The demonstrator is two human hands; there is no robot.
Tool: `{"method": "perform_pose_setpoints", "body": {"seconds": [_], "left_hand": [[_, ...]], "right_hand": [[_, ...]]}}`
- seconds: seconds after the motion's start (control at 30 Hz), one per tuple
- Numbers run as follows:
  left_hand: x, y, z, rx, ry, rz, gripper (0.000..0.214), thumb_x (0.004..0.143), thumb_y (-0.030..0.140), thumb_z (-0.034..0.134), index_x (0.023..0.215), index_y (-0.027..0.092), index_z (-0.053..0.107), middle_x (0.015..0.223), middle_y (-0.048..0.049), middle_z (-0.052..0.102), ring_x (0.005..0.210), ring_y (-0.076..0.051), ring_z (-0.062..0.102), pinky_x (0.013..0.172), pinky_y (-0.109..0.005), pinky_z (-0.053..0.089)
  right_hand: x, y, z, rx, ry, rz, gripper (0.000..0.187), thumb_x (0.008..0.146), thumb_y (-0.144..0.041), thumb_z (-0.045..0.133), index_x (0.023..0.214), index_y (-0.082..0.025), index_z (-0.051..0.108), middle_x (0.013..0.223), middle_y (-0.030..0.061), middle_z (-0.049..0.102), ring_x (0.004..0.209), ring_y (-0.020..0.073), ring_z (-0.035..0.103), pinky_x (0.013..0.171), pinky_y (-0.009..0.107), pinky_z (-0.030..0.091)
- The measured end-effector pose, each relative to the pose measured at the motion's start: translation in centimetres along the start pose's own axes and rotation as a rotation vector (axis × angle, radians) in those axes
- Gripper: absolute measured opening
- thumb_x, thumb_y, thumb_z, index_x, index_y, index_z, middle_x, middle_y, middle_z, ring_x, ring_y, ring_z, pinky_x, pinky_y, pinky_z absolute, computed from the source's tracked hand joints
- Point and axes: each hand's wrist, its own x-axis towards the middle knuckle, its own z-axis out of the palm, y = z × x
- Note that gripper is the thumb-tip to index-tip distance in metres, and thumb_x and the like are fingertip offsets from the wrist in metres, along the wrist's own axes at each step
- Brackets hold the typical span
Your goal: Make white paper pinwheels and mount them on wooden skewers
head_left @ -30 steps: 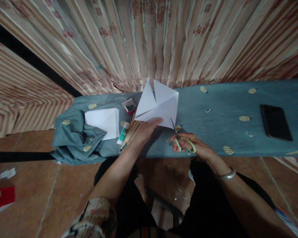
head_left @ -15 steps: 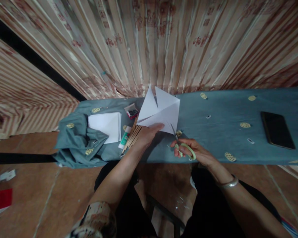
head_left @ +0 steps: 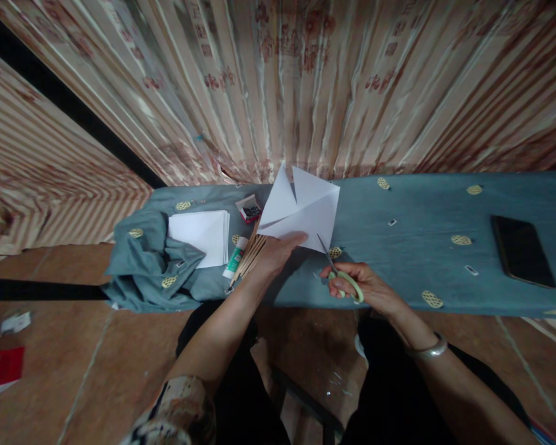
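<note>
A white sheet of paper (head_left: 308, 213) with slits running in from its corners is held up over the table by my left hand (head_left: 280, 250), which pinches its near edge. My right hand (head_left: 352, 281) grips scissors (head_left: 349, 284) with pale green handles. Their blades reach into the paper's near right part and look closed or nearly so. Beside my left wrist lie a bundle of thin wooden sticks (head_left: 249, 259) and a glue stick (head_left: 235, 256) with a green label. Behind them sits a small open red box (head_left: 249, 210) with dark contents.
A stack of white paper (head_left: 201, 235) lies on the left, partly under a fold of the teal cloth (head_left: 421, 216) covering the table. A black phone (head_left: 522, 250) rests at the right. Striped curtains (head_left: 324, 93) hang behind. A red packet (head_left: 2, 371) is on the floor.
The scissor blades and handles have come together in my right hand, at the paper's near edge. My left hand keeps its hold; the whole view has shifted slightly.
</note>
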Motion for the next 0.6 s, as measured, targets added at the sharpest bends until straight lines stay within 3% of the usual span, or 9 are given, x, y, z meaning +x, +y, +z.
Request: {"method": "perform_pose_setpoints", "body": {"seconds": [0.17, 0.4, 0.6], "left_hand": [[-0.14, 0.33, 0.26, -0.081, 0.000, 0.072, 0.019, 0.065, 0.032, 0.077, 0.076, 0.018, 0.071, 0.090, -0.0062, 0.076, 0.086, -0.021, 0.068, 0.084, -0.033, 0.054], [-0.45, 0.69, 0.28, -0.044, 0.017, 0.020, 0.019, 0.065, 0.031, 0.077, 0.077, 0.017, 0.072, 0.092, -0.0064, 0.076, 0.082, -0.021, 0.068, 0.085, -0.035, 0.052], [-0.81, 0.87, 0.59, 0.070, -0.015, -0.051, 0.006, 0.067, 0.026, 0.072, 0.067, 0.020, 0.072, 0.082, -0.0031, 0.076, 0.083, -0.022, 0.068, 0.089, -0.034, 0.050]], "right_hand": [[0.06, 0.02, 0.12, -0.016, 0.025, 0.023, 0.054, 0.057, -0.061, 0.084, 0.085, -0.017, 0.069, 0.060, -0.0016, 0.064, 0.050, 0.0084, 0.052, 0.049, 0.023, 0.044], [0.02, 0.04, 0.13, -0.043, 0.028, 0.015, 0.056, 0.058, -0.064, 0.083, 0.084, -0.017, 0.068, 0.060, -0.0020, 0.062, 0.051, 0.0081, 0.053, 0.051, 0.022, 0.045], [-0.03, -0.06, -0.08, -0.055, -0.004, -0.019, 0.054, 0.062, -0.066, 0.080, 0.085, -0.018, 0.067, 0.065, -0.0001, 0.064, 0.057, 0.0104, 0.056, 0.056, 0.025, 0.048]]}}
